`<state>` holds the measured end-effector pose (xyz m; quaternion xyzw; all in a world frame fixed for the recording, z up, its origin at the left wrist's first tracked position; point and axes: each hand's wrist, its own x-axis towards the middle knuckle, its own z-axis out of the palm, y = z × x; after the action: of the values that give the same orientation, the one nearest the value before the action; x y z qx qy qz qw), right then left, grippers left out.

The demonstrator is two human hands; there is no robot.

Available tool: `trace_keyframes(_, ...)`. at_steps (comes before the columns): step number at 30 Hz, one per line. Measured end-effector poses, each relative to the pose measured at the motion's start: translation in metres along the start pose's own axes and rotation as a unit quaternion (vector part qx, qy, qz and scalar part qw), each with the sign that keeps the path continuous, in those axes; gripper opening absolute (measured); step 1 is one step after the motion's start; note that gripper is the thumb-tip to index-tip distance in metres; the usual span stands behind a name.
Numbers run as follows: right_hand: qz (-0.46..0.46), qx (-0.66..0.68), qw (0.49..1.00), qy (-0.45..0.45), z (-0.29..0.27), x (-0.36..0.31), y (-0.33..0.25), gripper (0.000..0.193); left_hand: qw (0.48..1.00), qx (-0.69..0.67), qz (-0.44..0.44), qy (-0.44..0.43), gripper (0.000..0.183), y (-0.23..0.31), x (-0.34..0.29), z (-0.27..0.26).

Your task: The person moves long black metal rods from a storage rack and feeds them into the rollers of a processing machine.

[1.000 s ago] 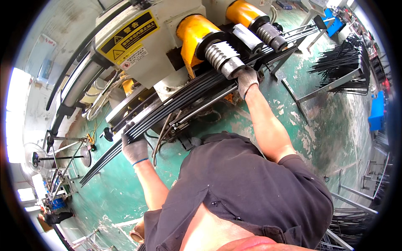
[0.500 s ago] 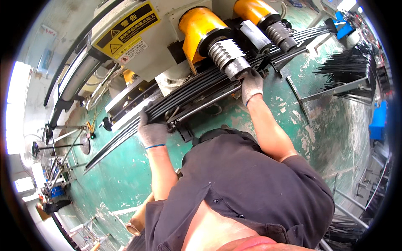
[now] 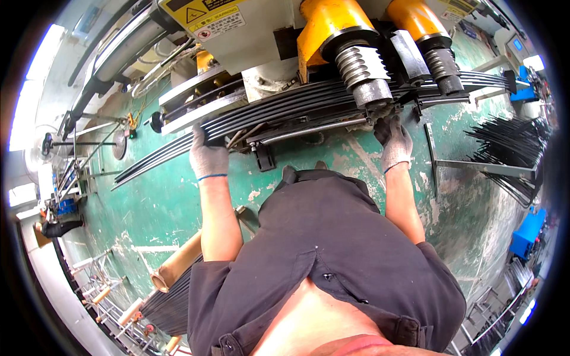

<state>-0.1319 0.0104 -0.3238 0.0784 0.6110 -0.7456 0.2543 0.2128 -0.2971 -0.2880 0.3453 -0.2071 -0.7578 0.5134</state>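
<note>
A row of long black metal tubes (image 3: 267,108) runs across the front of the machine, under its two orange-capped cylinders. My left hand (image 3: 208,157), in a pale knitted glove with a blue cuff edge, is closed around the tubes toward their left end. The thumb lies across them, and the other fingers are partly hidden below. Under the nearer ribbed steel cylinder (image 3: 363,68) is my right hand (image 3: 396,145), gloved with dark, soiled fingertips. Its fingers point up and stand slightly apart beside the machine's lower edge, with nothing visible in them.
A rack (image 3: 484,168) of many thin black rods stands at the right on the green floor (image 3: 332,213). Cardboard tubes (image 3: 178,261) and more black rods lie behind my left arm. A fan (image 3: 53,145) and a person (image 3: 62,228) are at the far left.
My view has shifted, so the machine sits further right and higher. My right hand has dropped away from the nearer cylinder's end. My left hand stays on the tubes.
</note>
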Motion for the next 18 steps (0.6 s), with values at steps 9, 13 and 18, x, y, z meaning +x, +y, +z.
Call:
trace_keyframes(9,0.060,-0.072,0.994,-0.050,0.022,-0.004,0.015,0.036,0.992,-0.084,-0.093,0.008,0.036,-0.017,-0.020,0.022)
trace_keyframes(13,0.082,-0.096,0.989,-0.081,-0.026,0.026,0.067,0.026,0.987,-0.145,-0.074,-0.005,0.043,0.002,-0.010,0.007)
trace_keyframes(18,0.140,-0.149,0.977,-0.055,-0.091,0.045,0.099,0.019,0.984,-0.173,0.019,0.026,0.054,0.088,0.013,-0.076)
